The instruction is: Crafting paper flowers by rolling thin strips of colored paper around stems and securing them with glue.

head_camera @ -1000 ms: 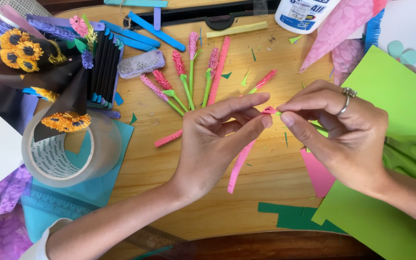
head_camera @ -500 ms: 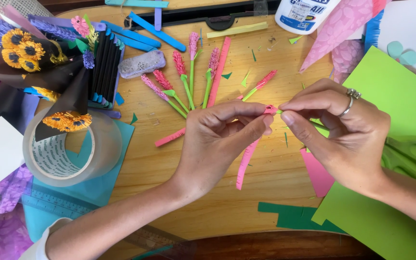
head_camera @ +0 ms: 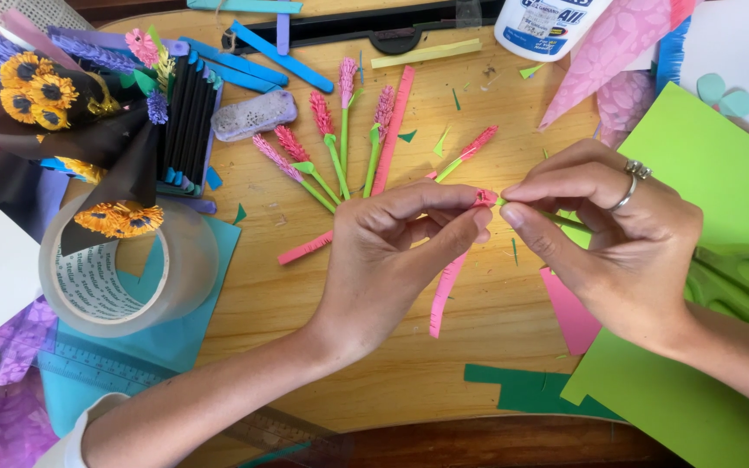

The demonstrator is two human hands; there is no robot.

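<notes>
Over a wooden table point(head_camera: 409, 381), my left hand point(head_camera: 396, 251) pinches the top of a fringed pink paper strip point(head_camera: 446, 290) between thumb and fingers; the strip's loose end hangs down to the table. My right hand point(head_camera: 604, 238), with rings on one finger, pinches a thin green paper stem point(head_camera: 556, 218) whose tip meets the pink strip between the two hands. The fingertips of both hands almost touch.
Several finished pink paper flowers with green stems point(head_camera: 340, 143) lie fanned out behind the hands. A roll of clear tape point(head_camera: 123, 269) and a black-wrapped paper bouquet point(head_camera: 71, 113) sit left. Green paper sheet point(head_camera: 695, 381), green scissors point(head_camera: 730, 269) and a glue bottle point(head_camera: 548, 26) are right.
The hanging pink strip has grown shorter and swung a little as my left fingers turned it around the stem tip. Both hands stay in nearly the same place.
</notes>
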